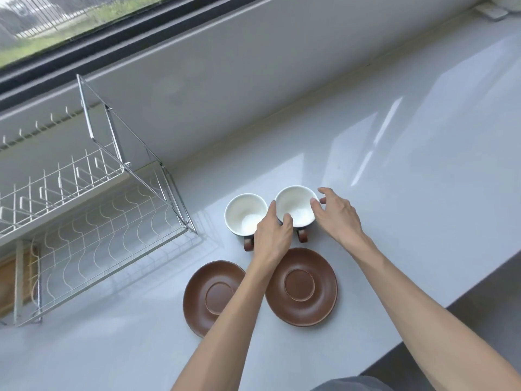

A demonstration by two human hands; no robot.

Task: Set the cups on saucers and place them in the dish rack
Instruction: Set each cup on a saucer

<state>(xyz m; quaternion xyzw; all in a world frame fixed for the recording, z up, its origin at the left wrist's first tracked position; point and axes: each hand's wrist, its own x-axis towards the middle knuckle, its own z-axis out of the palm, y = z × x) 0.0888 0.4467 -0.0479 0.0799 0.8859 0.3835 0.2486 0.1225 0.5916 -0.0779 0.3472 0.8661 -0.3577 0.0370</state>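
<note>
Two cups with white insides and brown handles stand side by side on the counter: the left cup (pixel 244 214) and the right cup (pixel 296 206). In front of them lie two empty brown saucers, the left saucer (pixel 210 297) and the right saucer (pixel 301 286). My left hand (pixel 272 235) reaches between the cups and pinches the near left rim of the right cup, hiding part of both cups. My right hand (pixel 335 215) is at that cup's right rim with the thumb touching it and the fingers spread apart.
A white wire dish rack (pixel 93 221) with a raised metal frame stands at the left, its two tiers holding nothing. A window sill and wall run along the back. The counter's front edge drops off at the right, and a small grey object (pixel 493 12) lies far right.
</note>
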